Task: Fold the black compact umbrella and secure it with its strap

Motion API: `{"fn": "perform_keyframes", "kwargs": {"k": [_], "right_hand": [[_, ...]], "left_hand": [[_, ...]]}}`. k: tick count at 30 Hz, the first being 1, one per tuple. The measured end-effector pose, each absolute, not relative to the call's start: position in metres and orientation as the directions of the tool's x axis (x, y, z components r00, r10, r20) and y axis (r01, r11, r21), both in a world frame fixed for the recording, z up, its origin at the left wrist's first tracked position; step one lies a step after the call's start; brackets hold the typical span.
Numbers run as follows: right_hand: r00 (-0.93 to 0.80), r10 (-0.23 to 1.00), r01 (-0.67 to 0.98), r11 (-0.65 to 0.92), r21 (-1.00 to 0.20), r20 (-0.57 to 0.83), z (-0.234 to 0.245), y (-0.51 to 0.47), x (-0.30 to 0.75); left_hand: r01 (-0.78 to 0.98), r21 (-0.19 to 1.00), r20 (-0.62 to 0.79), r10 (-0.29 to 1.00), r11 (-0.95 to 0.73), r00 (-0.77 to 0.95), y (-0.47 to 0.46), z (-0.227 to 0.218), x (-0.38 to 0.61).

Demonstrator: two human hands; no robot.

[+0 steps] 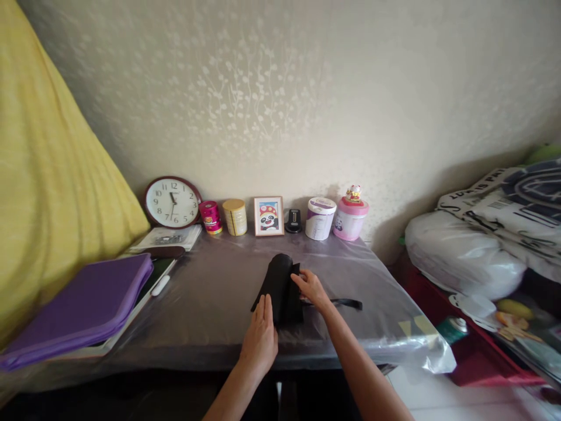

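A black folded or rolled item (277, 280), perhaps fabric or soft leather, lies on the table; its exact kind I cannot make out. My left hand (260, 333) rests against its near left side with the fingers stretched out and lying flat. At its right edge, my right hand (310, 286) pinches a black flap between thumb and fingers. A thin black strap (348, 303) reaches out to the right from beneath my right wrist. Part of the flap is hidden behind the right fingers.
Along the wall stand a clock (173, 202), a pink tin (211, 218), a yellow-lidded can (235, 217), a framed panda picture (269, 216), a small black device (293, 221) and two tubs (321, 219). A purple folder (83, 301) lies left. Bags (464, 251) are piled right.
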State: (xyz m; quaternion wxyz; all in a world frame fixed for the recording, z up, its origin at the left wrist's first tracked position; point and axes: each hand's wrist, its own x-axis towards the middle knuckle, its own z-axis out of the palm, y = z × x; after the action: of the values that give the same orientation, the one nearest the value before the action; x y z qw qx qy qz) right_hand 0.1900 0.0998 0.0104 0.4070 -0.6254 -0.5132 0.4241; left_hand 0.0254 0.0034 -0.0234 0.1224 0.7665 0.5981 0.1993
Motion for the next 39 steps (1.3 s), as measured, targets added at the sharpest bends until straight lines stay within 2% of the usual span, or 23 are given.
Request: {"fn": "perform_keyframes", "kwargs": {"k": [8, 14, 30, 39], "right_hand": [[0.073, 0.994, 0.309, -0.099, -0.946, -0.081, 0.021, 0.103, 0.172], [0.063, 0.994, 0.295, -0.102, -0.950, -0.087, 0.020, 0.110, 0.159], [0.086, 0.995, 0.370, -0.075, -0.926, -0.046, 0.016, 0.112, 0.144], [0.083, 0.996, 0.333, -0.023, -0.943, 0.006, 0.016, 0.114, 0.137]], "left_hand": [[0.874, 0.405, 0.186, 0.960, -0.268, 0.208, 0.003, -0.022, 0.026], [0.887, 0.384, 0.156, 0.965, -0.255, 0.210, 0.003, -0.020, 0.027], [0.873, 0.401, 0.190, 0.958, -0.277, 0.217, 0.003, -0.024, 0.024], [0.831, 0.484, 0.245, 0.954, -0.276, 0.174, 0.007, -0.032, 0.019]]}}
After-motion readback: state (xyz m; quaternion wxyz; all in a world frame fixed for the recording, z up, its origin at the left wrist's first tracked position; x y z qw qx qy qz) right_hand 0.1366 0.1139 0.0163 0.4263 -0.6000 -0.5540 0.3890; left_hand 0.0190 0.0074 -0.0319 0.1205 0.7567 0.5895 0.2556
